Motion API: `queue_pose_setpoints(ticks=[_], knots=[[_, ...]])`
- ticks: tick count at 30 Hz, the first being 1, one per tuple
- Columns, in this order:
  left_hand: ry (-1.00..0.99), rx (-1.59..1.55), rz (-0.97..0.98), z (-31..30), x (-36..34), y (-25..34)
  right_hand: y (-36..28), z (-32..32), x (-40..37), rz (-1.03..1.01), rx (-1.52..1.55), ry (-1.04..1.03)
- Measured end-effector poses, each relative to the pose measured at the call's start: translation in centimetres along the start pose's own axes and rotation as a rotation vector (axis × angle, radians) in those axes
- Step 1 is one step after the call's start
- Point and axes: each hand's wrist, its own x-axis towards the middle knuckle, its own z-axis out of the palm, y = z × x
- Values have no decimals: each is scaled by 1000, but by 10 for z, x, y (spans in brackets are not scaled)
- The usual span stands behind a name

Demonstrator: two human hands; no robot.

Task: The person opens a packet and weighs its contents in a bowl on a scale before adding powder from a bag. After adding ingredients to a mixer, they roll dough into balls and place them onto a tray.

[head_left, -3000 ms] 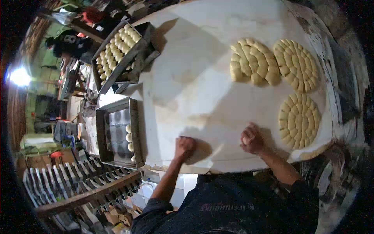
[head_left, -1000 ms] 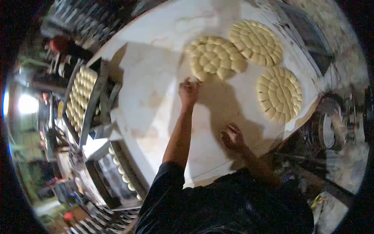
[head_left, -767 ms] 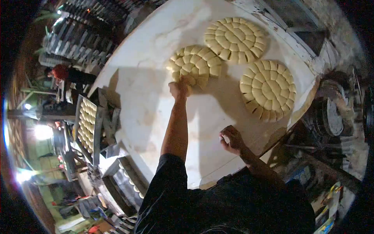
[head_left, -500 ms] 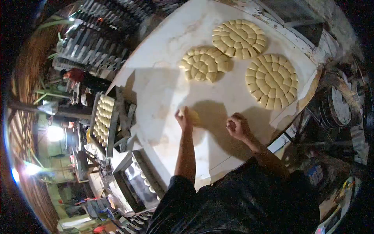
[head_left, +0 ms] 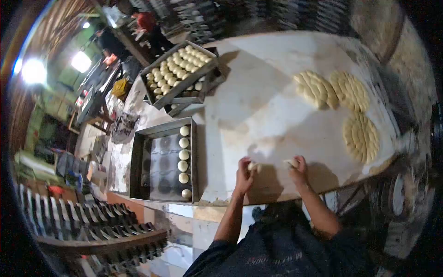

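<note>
Low over the near part of the white table, my left hand is closed around a small pale dough piece. My right hand faces it a short way to the right, its fingers gripping another dough piece. Beyond it, toward the right edge, lie flat dough rounds cut into many pieces: one round, a second round beside it, and a third round nearer to me. To my left a dark metal tray holds one row of dough balls.
Behind that tray, a stacked metal tray is filled with rows of dough balls. A person in red stands in the far background. Slatted racks stand low at the left, below the table's edge.
My view has turned left, bringing the trays closer to the middle and the cut rounds to the right. My hands have come nearer each other, and dough now shows in both.
</note>
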Motion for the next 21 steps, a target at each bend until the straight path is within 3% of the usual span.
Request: queue_pose_setpoints(ticks=[2,3,4,5,6,7,8,9,10,11,13,15,17,19,21], knots=[[53,101,-90,-25,-19,-4,-6,-50,13,-211,-96,170],[28,119,-190,-37,-26,-1,-31,-66,9,-171,-112,219],[-95,355,-16,-47,-34,-10,-54,-78,5,-130,-124,269],[-216,599,152,-54,-33,-17,-6,-115,13,-230,-333,182],[-187,602,161,-61,-24,-15,41,-148,33,-332,-538,97],[-235,880,311,-66,-15,-11,18,-148,45,-354,-535,79],[-284,1160,450,-69,-7,-9,-23,-148,44,-549,-833,-139],[-283,1156,330,-74,12,-21,-52,-148,54,-740,-1126,-367],[-182,1166,298,-60,34,-9,-43,-143,80,-1016,-1288,-196],[-89,1179,257,-40,56,3,-53,-130,97,-1012,-1278,-227],[34,1007,148,0,89,-10,-75,-77,114,-645,-939,-133],[42,918,166,44,94,-12,-60,-44,107,-612,-749,-194],[-70,958,7,75,65,-25,-35,-36,73,-655,-753,-363],[-87,1115,454,63,19,-48,-28,-73,57,-913,-805,-623],[-163,1121,535,26,0,-38,-35,-106,88,-866,-822,-645]])
